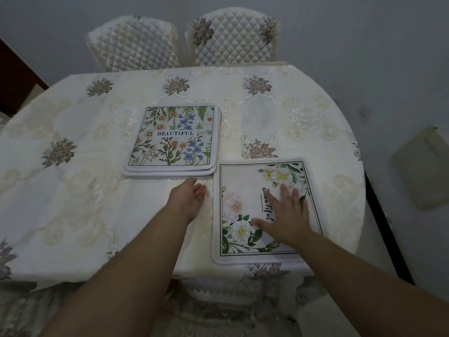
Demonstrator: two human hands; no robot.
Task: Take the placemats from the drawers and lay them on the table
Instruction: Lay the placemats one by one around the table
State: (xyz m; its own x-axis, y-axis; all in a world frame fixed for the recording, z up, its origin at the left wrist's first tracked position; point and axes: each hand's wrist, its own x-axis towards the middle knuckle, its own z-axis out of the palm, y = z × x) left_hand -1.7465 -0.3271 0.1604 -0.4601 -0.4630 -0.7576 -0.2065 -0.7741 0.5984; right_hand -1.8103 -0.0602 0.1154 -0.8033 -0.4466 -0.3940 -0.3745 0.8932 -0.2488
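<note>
The right hand (285, 215) lies flat with fingers spread on the near white-flower placemat (264, 211), hiding part of its script, while the left hand (192, 199), relaxed and holding nothing, hovers beside the stacked "BEAUTIFUL" placemats (172, 139) on the embroidered tablecloth (73, 166), two quilted chairs (233, 37) beyond.

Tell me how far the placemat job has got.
Done: the white-flower placemat lies flat alone at the table's near edge. In hand: the right hand presses flat on it; the left hand hangs open beside it, near the stack of placemats. Left: that stack, topped by the BEAUTIFUL mat, is not yet spread out.
</note>
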